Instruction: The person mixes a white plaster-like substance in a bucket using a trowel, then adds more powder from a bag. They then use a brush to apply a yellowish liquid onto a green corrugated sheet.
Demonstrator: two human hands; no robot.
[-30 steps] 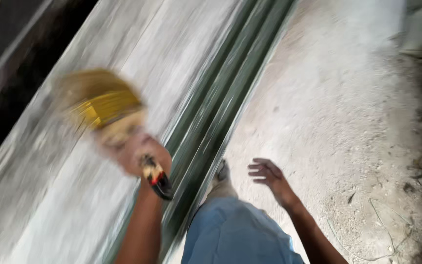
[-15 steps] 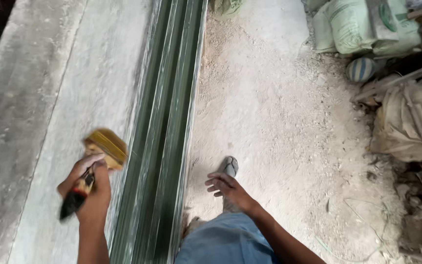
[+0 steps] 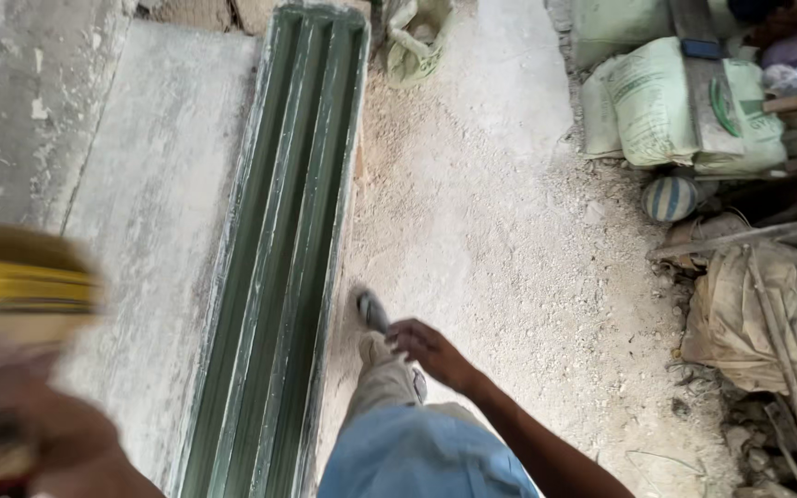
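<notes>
Left hand point(image 3: 43, 443), blurred, is apparently gripping a yellow brush point(image 3: 20, 286); right hand point(image 3: 431, 350) is hanging loose-fingered; green channel point(image 3: 279, 267) is looking fully coated.

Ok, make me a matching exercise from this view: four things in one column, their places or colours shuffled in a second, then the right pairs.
Things:
1. paintbrush
2. ribbed green moulding
3. striped ball
4. right hand

Descriptions:
A. long, lying on the ground beside the concrete slab
B. blurred, yellow band, far left
C. empty, near the foot
D. below the sacks, right side

Pairs: 1-B, 2-A, 3-D, 4-C
</notes>
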